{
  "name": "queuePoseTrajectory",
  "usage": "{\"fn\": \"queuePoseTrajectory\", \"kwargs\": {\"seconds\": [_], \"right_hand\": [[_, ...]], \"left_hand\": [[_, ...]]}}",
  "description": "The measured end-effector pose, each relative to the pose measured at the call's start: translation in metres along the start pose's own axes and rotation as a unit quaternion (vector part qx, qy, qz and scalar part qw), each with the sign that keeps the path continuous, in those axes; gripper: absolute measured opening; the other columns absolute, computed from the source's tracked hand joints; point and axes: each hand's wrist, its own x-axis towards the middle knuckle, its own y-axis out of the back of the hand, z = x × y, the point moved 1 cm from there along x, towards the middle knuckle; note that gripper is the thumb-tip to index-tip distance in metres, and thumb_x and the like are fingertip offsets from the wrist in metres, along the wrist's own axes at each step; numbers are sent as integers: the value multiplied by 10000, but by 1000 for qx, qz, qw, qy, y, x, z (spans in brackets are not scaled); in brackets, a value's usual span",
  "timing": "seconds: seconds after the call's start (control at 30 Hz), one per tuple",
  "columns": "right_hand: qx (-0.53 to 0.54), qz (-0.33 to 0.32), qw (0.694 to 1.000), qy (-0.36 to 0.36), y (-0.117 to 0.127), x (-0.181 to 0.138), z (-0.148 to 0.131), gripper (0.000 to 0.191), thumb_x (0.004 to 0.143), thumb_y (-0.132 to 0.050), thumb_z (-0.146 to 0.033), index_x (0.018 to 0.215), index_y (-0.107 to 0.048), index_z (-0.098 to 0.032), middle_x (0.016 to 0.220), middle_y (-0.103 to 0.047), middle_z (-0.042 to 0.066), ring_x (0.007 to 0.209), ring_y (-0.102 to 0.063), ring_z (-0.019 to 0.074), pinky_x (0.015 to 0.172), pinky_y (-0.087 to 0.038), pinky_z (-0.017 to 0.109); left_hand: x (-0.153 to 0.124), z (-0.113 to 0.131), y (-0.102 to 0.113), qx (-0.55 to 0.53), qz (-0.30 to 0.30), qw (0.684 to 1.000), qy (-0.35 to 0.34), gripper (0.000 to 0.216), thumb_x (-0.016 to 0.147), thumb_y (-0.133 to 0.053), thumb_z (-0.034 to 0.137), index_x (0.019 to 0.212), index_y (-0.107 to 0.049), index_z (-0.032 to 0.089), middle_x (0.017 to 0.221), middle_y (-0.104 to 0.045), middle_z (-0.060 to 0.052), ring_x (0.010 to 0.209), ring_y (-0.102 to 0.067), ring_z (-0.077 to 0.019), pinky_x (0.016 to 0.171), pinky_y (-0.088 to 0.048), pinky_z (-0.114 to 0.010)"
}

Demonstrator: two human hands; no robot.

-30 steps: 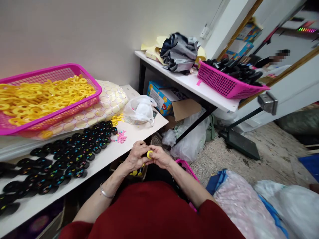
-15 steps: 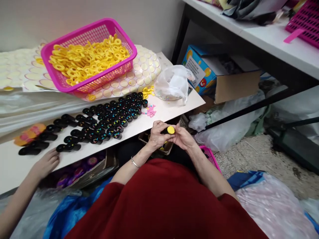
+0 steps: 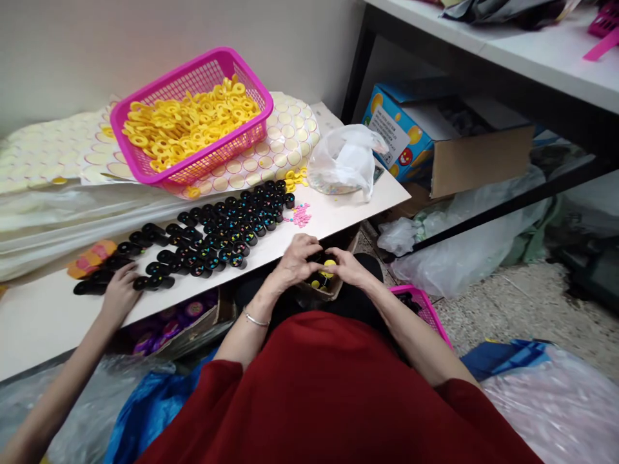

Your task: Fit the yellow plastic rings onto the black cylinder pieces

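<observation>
The person's two bare hands meet in front of a dark red shirt [image 3: 329, 386]. The left hand [image 3: 294, 261], one silver bracelet [image 3: 255, 319] on its wrist, is half curled, its thumb reaching inward. The right hand [image 3: 353, 267] is loosely bent, fingers pointing towards that thumb. One small piece with a round yellow top [image 3: 329, 265] sits between them, over an open brown cardboard box [image 3: 333, 296]; whether either hand grasps it or has released it, I cannot tell. At least two more yellow tops show inside the box. One magenta plastic basket [image 3: 432, 316] stands low beyond the right forearm.

At left, one co-worker's hand [image 3: 120, 290] reaches to the near end of dozens of short black cylinders [image 3: 200, 265], too crowded to count, in rows on the white table [image 3: 43, 322]. One orange-and-pink bundle [image 3: 91, 258] lies beside them. Past the rows are one cluster of tiny pink beads [image 3: 302, 216], a few loose yellow plastic rings [image 3: 294, 179] and one translucent white plastic bag [image 3: 345, 161]. Farther back, one magenta mesh basket [image 3: 217, 154] holds countless yellow rings.
</observation>
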Motion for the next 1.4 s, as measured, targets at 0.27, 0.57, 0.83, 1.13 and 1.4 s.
{"fn": "queuePoseTrajectory", "kwargs": {"seconds": [0.27, 0.57, 0.83, 1.13, 1.4], "right_hand": [[-325, -99, 940, 6, -2, 24, -6, 313, 746, -636, -196, 1049, -605, -125, 995, -637, 120, 904, -591, 207, 758, -435, 298], [-158, 100, 965, 184, 57, 122, -87, 145, 717, -559, -222, 778, -660, -137, 651, -597, 18, 647, -538, 152, 666, -422, 301], [-220, 119, 940, 232, 40, 179, -81, 162, 693, -477, -132, 683, -638, -146, 710, -580, 34, 749, -517, 170, 737, -406, 313], [-254, 94, 938, 215, 34, 139, -57, 213, 757, -503, -179, 906, -647, -127, 914, -564, 83, 868, -514, 207, 785, -398, 341], [-84, 348, 908, 218, 54, 24, -26, 193, 823, -562, -349, 919, -631, -197, 934, -597, 44, 726, -544, 144, 694, -468, 315]], "left_hand": [[56, -39, 51, 281, 61, 945, 154, 172, 791, -561, 179, 943, -642, 161, 1229, -543, -154, 1185, -415, -327, 916, -387, -460], [99, -61, 45, 280, 6, 947, 158, 252, 848, -415, 146, 984, -625, 112, 1287, -496, -200, 1342, -271, -398, 999, -297, -582], [82, -45, 56, 199, 106, 961, 157, 156, 813, -504, 226, 914, -598, 152, 1033, -587, -113, 1111, -446, -285, 917, -399, -429], [41, -31, 16, 125, 62, 983, 121, 163, 732, -528, 150, 872, -608, 174, 858, -609, -63, 878, -508, -215, 840, -443, -359], [34, -27, 18, 133, 115, 977, 122, 488, 789, -617, 448, 1156, -569, 131, 1170, -586, -165, 1097, -504, -295, 958, -398, -432]]}}
